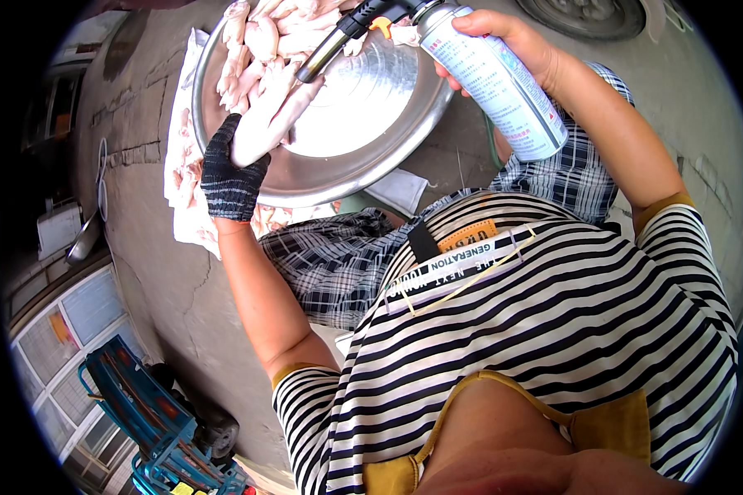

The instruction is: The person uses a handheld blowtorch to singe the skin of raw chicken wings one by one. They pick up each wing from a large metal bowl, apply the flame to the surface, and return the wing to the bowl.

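My left hand, in a dark knitted glove, grips a pale pig's trotter over the left side of a large round metal basin. My bare right hand is wrapped around a gas canister with a blowtorch head on it. The torch nozzle points down and left, close to the far end of the held trotter. No flame can be made out. Several more trotters lie piled at the basin's far left.
More pale meat pieces lie on white sheeting under and left of the basin. A white cloth is near my knees. A wheel stands at the top right, and a blue metal-framed object at the lower left on the concrete ground.
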A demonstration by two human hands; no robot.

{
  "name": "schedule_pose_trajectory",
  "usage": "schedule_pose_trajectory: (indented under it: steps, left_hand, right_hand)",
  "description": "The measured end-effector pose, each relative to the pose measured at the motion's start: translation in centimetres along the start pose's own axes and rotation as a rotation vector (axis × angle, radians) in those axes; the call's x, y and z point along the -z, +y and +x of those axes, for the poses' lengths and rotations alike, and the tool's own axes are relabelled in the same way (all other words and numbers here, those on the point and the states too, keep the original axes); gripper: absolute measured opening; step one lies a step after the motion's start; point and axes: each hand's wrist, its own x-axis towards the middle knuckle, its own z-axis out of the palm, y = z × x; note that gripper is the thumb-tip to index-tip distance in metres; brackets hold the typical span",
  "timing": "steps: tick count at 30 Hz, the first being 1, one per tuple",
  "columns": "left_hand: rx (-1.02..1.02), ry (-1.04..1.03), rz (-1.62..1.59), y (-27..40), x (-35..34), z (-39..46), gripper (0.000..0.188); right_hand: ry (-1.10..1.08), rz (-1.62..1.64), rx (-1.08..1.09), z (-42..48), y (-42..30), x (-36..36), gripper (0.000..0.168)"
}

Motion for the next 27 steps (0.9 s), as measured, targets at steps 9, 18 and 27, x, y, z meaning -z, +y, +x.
schedule_pose_trajectory:
  steps: [9,18,27]
  left_hand:
    - [-0.007,-0.012,-0.028,-0.6,0.0,-0.2,0.066]
    - [0.009,-0.018,-0.038,-0.8,-0.1,-0.3,0.07]
    - [-0.014,-0.02,-0.015,-1.1,-0.3,-0.1,0.07]
  right_hand:
    - [-0.035,-0.06,0.033,0.2,0.3,0.1,0.037]
    - [-0.067,-0.043,0.027,0.1,0.1,-0.6,0.039]
    - [-0.042,-0.066,0.01,0.0,0.1,-0.6,0.039]
